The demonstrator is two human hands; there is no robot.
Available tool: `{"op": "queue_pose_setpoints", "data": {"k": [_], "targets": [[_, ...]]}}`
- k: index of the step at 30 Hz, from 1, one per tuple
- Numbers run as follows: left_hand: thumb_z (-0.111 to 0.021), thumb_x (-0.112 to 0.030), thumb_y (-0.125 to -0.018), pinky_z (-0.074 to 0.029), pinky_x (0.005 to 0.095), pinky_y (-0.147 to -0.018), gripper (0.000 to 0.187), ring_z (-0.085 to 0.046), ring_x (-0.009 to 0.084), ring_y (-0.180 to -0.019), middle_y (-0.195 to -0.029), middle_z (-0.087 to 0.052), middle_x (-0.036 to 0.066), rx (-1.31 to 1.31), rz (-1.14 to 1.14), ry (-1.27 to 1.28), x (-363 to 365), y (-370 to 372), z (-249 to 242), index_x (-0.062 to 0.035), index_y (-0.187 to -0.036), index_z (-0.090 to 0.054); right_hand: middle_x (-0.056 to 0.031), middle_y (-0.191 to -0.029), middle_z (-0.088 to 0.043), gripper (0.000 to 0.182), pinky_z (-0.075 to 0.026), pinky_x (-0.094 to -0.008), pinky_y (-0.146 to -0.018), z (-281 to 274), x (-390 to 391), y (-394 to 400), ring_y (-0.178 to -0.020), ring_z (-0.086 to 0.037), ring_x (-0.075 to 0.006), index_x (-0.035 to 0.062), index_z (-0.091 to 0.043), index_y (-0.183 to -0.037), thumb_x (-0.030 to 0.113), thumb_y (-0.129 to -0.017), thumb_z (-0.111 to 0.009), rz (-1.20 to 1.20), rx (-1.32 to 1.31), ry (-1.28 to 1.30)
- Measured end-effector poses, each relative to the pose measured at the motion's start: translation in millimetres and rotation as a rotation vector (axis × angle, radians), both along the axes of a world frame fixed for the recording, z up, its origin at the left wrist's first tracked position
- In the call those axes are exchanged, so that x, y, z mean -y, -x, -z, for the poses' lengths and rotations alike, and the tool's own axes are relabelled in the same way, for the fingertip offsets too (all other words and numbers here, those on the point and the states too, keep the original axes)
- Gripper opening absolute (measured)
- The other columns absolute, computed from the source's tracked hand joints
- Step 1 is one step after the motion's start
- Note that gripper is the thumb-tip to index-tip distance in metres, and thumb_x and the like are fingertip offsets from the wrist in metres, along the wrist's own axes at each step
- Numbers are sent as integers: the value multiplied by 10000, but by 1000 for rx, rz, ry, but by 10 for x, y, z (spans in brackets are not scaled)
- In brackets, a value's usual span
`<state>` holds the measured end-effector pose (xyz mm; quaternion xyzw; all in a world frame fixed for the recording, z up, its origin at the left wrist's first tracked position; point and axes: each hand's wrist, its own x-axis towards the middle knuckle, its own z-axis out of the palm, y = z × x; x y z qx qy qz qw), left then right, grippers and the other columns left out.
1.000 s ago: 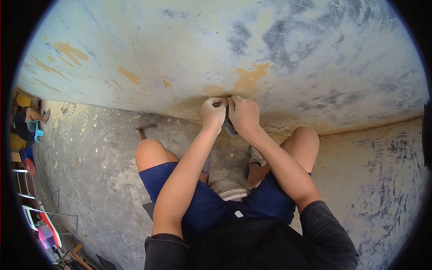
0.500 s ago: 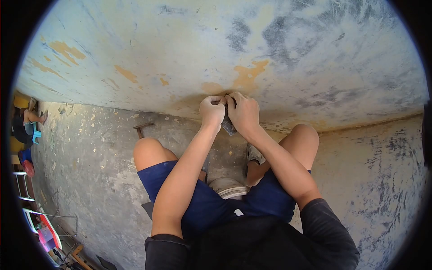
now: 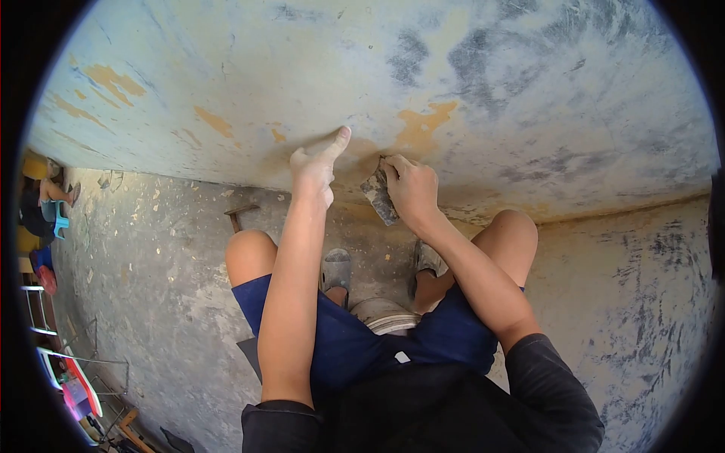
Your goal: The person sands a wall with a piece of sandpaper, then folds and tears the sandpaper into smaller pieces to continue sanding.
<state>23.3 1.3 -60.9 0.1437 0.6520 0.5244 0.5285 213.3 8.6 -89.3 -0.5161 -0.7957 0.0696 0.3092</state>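
My right hand (image 3: 411, 187) is closed around a dark, plaster-smeared flat piece (image 3: 379, 198), which looks like a scraper blade, close to the lower part of the wall (image 3: 302, 83). My left hand (image 3: 317, 170) is apart from it, to the left, with the thumb stretched out toward the wall and nothing seen in it. Its other fingers are partly hidden. Orange patches (image 3: 424, 127) show on the pale wall above my right hand.
A tool with a handle (image 3: 240, 214) lies on the grey floor (image 3: 166, 257) by my left knee. A pale round bucket (image 3: 385, 315) is between my legs. At far left are a person's leg (image 3: 57, 192), a blue stool (image 3: 57, 219) and metal-framed chairs (image 3: 75, 385).
My left hand has come away from the dark piece and moved left, its thumb now extended. The piece has tilted and more of it shows beside my right hand.
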Motion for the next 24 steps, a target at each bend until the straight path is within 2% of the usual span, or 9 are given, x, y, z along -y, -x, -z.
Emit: {"op": "queue_pose_setpoints", "data": {"k": [1, 5, 10, 13, 18, 24], "targets": [[-969, -538, -732, -413, 601, -1147, 1399, -427, 477, -1437, -1555, -364, 372, 30, 19, -42, 42, 24, -89, 229, -1553, -136, -153, -874, -767, 103, -569, -449, -677, 13, -2, 2, -744, -727, -372, 59, -778, -942, 139, -947, -713, -1, -1, 1], [-936, -604, -741, -415, 602, -1148, 1393, -424, 480, -1434, -1554, -351, 368, 34, -62, -92, 44, 33, -161, 237, -1545, -171, -146, -888, -772, 88, -576, -443, -693, 22, -24, 23, -770, -734, -367, 59, -783, -952, 121, -932, -724, -24, 4, -9], [-876, -702, -753, -429, 602, -1139, 1314, -442, 474, -1411, -1494, -394, 340, 21, -98, -120, -3, 64, -150, 234, -1473, -301, -141, -894, -773, 76, -577, -440, -692, 19, 32, -37, -777, -735, -362, 64, -782, -947, 111, -925, -727, 9, 29, -41], [-869, -714, -751, -436, 596, -1136, 1248, -458, 468, -1393, -1466, -416, 328, 20, -94, -125, -23, 76, -113, 223, -1408, -371, -138, -884, -770, 65, -573, -443, -678, 21, -1, -90, -769, -735, -355, 69, -774, -935, 108, -924, -722, -11, 35, -76], [-860, -721, -757, -440, 589, -1137, 1261, -475, 459, -1376, -1459, -429, 324, 7, -92, -122, -24, 74, -103, 231, -1418, -364, -113, -885, -776, 63, -568, -435, -660, 63, -14, -83, -758, -737, -338, 86, -768, -935, 113, -937, -711, -9, 127, -28], [-854, -721, -765, -447, 577, -1141, 1271, -478, 464, -1381, -1470, -431, 331, -2, -70, -133, 21, 42, -190, 235, -1437, -354, -129, -859, -763, 55, -560, -446, -647, 121, -76, -115, -732, -726, -343, 86, -756, -948, 121, -944, -713, -68, 26, -50]]}}
